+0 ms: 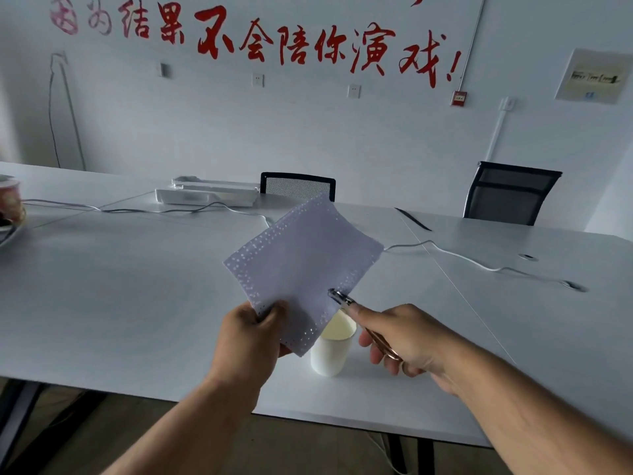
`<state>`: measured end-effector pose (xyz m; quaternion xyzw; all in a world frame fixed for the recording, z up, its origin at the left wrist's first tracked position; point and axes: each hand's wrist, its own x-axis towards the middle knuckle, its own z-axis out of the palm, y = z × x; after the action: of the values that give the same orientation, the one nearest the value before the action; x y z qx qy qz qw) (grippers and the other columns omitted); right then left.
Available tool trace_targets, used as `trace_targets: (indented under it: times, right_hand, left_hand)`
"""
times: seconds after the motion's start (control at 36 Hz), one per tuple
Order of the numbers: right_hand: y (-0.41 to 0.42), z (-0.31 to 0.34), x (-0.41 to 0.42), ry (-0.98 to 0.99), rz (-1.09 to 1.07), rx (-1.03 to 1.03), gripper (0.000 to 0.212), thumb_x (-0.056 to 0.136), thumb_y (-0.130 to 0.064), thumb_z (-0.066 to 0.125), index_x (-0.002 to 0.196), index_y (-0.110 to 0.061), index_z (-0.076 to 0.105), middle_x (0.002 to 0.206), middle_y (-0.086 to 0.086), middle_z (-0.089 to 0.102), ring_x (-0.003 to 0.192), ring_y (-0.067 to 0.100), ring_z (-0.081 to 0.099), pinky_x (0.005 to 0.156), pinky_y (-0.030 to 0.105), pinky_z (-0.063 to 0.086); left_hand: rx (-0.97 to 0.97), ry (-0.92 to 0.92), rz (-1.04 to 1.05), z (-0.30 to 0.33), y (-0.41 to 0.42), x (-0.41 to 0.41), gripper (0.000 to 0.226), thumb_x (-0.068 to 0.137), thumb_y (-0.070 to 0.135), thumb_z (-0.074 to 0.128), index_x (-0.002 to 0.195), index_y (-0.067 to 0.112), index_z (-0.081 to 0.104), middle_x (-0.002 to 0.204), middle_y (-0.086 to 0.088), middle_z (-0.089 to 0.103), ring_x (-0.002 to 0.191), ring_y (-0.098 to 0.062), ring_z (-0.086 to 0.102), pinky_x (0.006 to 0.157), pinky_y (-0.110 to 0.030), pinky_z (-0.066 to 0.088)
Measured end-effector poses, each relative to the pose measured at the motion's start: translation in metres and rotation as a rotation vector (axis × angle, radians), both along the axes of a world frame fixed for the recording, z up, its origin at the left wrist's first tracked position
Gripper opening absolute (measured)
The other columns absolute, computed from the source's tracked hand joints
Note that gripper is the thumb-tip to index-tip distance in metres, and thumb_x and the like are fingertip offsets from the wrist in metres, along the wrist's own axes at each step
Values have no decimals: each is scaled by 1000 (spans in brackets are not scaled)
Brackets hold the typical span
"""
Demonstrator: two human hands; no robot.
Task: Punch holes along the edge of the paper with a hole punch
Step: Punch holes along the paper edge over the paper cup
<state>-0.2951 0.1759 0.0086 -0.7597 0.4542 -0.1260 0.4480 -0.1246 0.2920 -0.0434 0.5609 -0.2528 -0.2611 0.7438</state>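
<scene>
A white sheet of paper (301, 258) is held up above the table, tilted like a diamond, with rows of small holes along its edges. My left hand (250, 337) pinches its lower corner. My right hand (400, 341) grips a small plier-type hole punch (342, 299) with metal jaws and copper-coloured handles. The jaws sit on the paper's lower right edge. A white paper cup (330, 351) stands on the table right under the paper and the punch, partly hidden by the sheet.
The white table (120, 303) runs wide, its front edge near my forearms. White cables (479, 265) trail across it; a white box (205, 193) lies at the back. A red-patterned bowl (10, 204) sits far left. Two black chairs (510, 193) stand behind the table.
</scene>
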Motion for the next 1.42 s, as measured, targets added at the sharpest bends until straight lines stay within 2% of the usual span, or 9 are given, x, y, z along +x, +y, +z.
trace_targets:
  times: [0.17,0.25,0.42,0.75,0.86,0.97,1.03,1.25,1.42]
  right_hand:
    - [-1,0,-4,-32,-45,26,78,86,-72,56,97,3,75,64,6,68,56,23,52,46,26,25]
    - [-2,0,-5,-20,-46,23,75,89,-71,53,94,1,75,62,5,67,54,22,51,47,26,27]
    - [3,-2,-3,-13,-23,3,60,90,-68,54,80,-12,74,59,2,63,46,19,45,50,27,29]
    - [1,-5,-5,-38,-19,7,59,90,-65,58,78,-10,73,58,5,57,40,15,39,40,20,30]
    - [-1,-6,-6,-22,-10,3,59,89,-66,57,78,-10,72,58,5,56,40,15,39,40,20,30]
    - [-3,-9,-6,-15,-17,-19,58,88,-67,58,74,-12,70,57,4,55,45,18,41,44,21,32]
    - [-3,-10,-6,-12,-21,-23,58,87,-68,59,72,-13,69,55,4,54,47,20,41,46,23,32]
    - [0,-6,-5,-63,-46,49,70,92,-65,53,94,1,75,62,5,67,54,24,50,45,24,26]
    - [0,-7,-7,-74,-61,59,63,92,-65,53,87,-6,76,63,6,67,51,22,49,46,25,25]
  left_hand:
    - [5,-26,10,2,0,-3,25,98,2,53,89,1,77,79,-11,78,65,-21,72,62,-37,64]
    - [-4,-39,11,4,-1,-5,25,97,0,52,87,-2,75,77,-13,75,64,-23,68,64,-42,65]
    - [-5,-42,8,3,-2,-5,26,98,1,52,89,1,76,79,-10,76,65,-21,69,57,-30,60]
    - [-17,-26,1,1,-4,-5,25,99,1,53,91,2,77,87,-20,80,68,-23,72,60,-34,62]
    - [-2,-34,9,0,-5,-6,25,98,1,53,89,3,77,80,-12,78,66,-23,70,59,-34,62]
    - [18,-62,13,-1,-5,-6,25,98,3,53,89,3,77,86,-22,79,68,-26,70,66,-44,66]
    - [16,-64,16,-2,-5,-5,25,98,3,54,88,5,77,81,-16,79,68,-25,70,60,-39,64]
    - [-29,-27,20,1,-4,-7,24,99,2,54,92,4,77,85,-12,79,72,-23,72,60,-34,62]
    - [-32,-27,30,3,-5,-6,23,99,2,55,92,5,77,88,-15,79,71,-24,72,59,-34,62]
